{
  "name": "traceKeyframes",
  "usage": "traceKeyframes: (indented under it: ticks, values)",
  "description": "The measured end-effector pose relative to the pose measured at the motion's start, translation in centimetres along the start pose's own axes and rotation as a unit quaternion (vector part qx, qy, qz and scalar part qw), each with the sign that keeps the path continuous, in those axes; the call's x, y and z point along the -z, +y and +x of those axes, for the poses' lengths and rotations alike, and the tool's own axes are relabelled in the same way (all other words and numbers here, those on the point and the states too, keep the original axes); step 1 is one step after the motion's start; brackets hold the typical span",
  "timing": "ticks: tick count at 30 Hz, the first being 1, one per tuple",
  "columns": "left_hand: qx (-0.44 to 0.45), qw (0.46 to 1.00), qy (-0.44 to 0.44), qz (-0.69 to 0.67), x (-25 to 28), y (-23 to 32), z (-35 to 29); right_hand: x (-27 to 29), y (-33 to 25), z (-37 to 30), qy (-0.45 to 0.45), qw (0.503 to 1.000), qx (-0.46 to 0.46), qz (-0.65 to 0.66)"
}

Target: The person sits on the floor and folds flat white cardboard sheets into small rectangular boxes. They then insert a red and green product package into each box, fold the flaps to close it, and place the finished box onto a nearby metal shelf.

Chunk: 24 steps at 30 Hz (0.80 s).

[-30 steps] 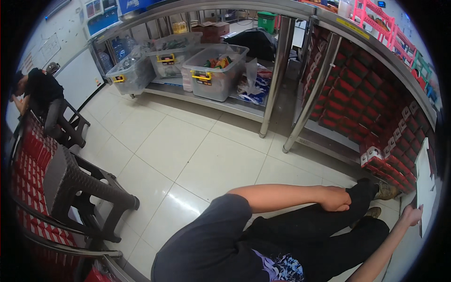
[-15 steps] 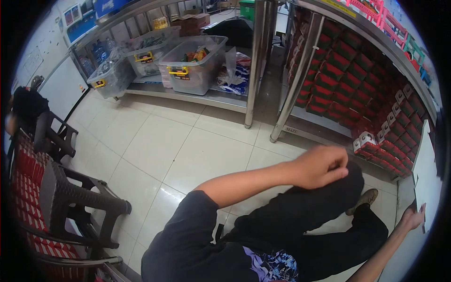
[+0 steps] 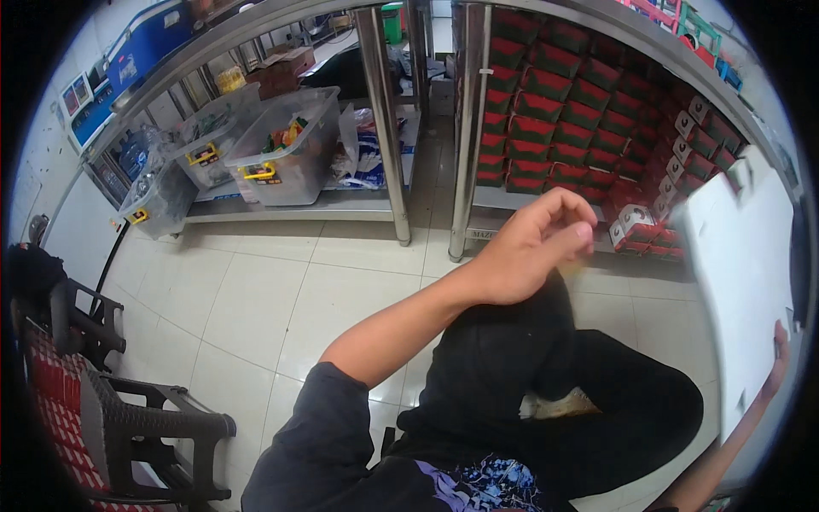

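Observation:
My left hand (image 3: 539, 246) is raised in front of me over my bent knee. Its fingers are loosely curled with the thumb apart from them, and nothing shows in it. At the far right, my right hand (image 3: 777, 363) grips the edge of a white flat cardboard sheet (image 3: 746, 282). Notches and small slots are cut along the sheet's edges. It stands nearly upright beside my right leg, and part of my right hand is hidden behind it.
Red and dark boxes (image 3: 546, 111) are stacked on a metal shelf ahead. Left of it, a steel rack holds clear plastic bins (image 3: 294, 158) with yellow latches. A dark plastic stool (image 3: 162, 427) stands at the left, with a person (image 3: 38, 290) beyond it.
The white sheet has come further into view, raised and moved inward by my right hand. My left hand has shifted left and up, its fingers loosening. My view has turned right.

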<state>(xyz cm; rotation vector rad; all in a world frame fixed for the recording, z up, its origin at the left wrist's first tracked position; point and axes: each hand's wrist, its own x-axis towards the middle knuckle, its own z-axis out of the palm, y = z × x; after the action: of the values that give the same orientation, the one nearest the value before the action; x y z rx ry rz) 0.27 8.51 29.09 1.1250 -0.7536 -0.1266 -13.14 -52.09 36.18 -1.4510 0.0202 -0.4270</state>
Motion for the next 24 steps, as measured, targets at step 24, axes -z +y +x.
traceKeyframes:
  ticks: [24]
  values:
    - [0.335,0.857,0.291,-0.262,-6.0,-21.8,-14.1,-19.7,26.5,13.9,-0.427,0.825,-0.18,-0.324]
